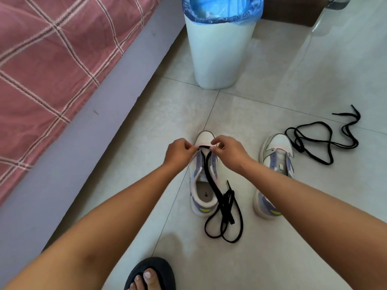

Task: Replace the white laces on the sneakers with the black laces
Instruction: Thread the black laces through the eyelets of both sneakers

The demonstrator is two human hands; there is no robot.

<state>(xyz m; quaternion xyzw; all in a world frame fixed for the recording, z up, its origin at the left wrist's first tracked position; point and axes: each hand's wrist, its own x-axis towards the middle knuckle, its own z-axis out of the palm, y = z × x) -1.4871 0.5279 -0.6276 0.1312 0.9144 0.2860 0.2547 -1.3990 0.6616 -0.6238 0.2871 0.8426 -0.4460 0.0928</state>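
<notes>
Two white sneakers with purple panels stand on the tiled floor, toes pointing away from me. My left hand and my right hand pinch a black lace at the lowest eyelets of the left sneaker. A short bar of the lace crosses near the toe, and both ends run down over the tongue and coil on the floor by the heel. The right sneaker has no lace. A second black lace lies loose on the floor to its right. No white laces are in view.
A white waste bin with a blue liner stands just beyond the sneakers. A bed with a pink checked cover and grey side runs along the left. My foot in a dark slipper is at the bottom edge.
</notes>
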